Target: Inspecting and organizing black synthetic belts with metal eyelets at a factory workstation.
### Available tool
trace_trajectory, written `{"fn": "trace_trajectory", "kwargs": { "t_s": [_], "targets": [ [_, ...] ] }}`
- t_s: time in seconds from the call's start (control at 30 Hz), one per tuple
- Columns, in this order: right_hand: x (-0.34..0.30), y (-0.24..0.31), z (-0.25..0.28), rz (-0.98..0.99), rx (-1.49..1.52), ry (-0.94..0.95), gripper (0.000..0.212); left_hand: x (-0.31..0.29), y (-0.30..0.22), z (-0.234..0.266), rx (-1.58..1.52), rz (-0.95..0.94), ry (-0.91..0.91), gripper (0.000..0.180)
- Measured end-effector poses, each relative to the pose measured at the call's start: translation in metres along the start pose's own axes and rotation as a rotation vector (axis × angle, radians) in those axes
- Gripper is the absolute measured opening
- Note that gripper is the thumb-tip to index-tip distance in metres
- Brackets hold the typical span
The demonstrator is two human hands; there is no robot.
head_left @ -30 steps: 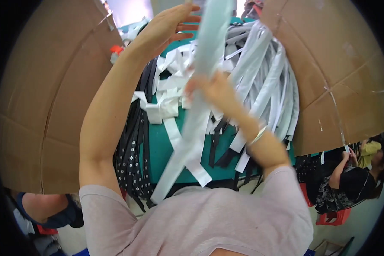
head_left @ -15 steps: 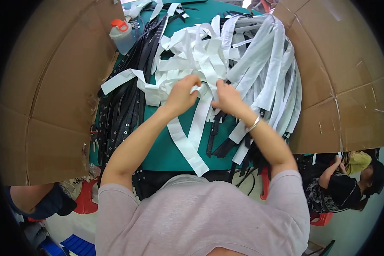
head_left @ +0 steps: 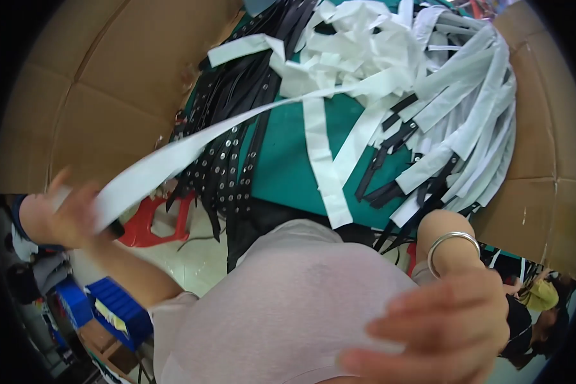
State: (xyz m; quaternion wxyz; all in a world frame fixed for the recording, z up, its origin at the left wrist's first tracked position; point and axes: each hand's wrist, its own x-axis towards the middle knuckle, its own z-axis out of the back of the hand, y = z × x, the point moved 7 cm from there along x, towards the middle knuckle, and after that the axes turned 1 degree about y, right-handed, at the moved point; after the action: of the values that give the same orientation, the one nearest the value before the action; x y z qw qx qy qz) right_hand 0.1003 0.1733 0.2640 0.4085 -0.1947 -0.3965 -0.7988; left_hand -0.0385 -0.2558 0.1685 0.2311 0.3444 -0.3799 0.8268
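My left hand (head_left: 77,208), smeared by motion, is out at the far left, closed on the end of a white fabric strip (head_left: 192,144). The strip runs taut and slightly twisted across the table to the heap of white strips (head_left: 358,45). Close in front of my body at the lower right is my right hand (head_left: 441,326), blurred, its fingers stretched out and apart with nothing visible in them. A bangle (head_left: 453,238) circles that wrist. Two loose white strip ends (head_left: 326,160) hang toward the table's near edge.
Black straps with metal eyelets (head_left: 230,141) lie left on the green table (head_left: 281,160). A bundle of white-covered straps (head_left: 480,109) lies right. Cardboard walls (head_left: 128,83) flank both sides. A red stool (head_left: 153,221), blue bins (head_left: 118,307) and other people are beyond.
Both hands have left the white heap. The left swung far left, drawing a strip out; the right came back toward my body. The view has shifted, so the table sits higher and further right.
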Motion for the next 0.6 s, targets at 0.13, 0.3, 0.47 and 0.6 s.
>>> {"fn": "trace_trajectory", "kwargs": {
  "t_s": [0.13, 0.3, 0.47, 0.6],
  "targets": [
    [0.013, -0.011, -0.037, 0.184, 0.172, -0.009, 0.023, -0.1, -0.056, 0.15, 0.043, 0.219, -0.07, 0.028],
    [0.012, -0.09, -0.183, 0.03, 0.115, 0.546, 0.025, -0.107, -0.091, 0.143, 0.033, 0.5, -0.215, 0.02],
    [-0.062, -0.228, -0.272, -0.738, -0.268, 0.479, 0.055, -0.105, -0.035, -0.023, -0.4, 0.866, -0.09, 0.019],
    [-0.072, -0.227, -0.275, -0.87, -0.17, 0.27, 0.031, -0.121, -0.029, -0.178, -0.628, 0.932, 0.145, 0.017]
  ]
}}
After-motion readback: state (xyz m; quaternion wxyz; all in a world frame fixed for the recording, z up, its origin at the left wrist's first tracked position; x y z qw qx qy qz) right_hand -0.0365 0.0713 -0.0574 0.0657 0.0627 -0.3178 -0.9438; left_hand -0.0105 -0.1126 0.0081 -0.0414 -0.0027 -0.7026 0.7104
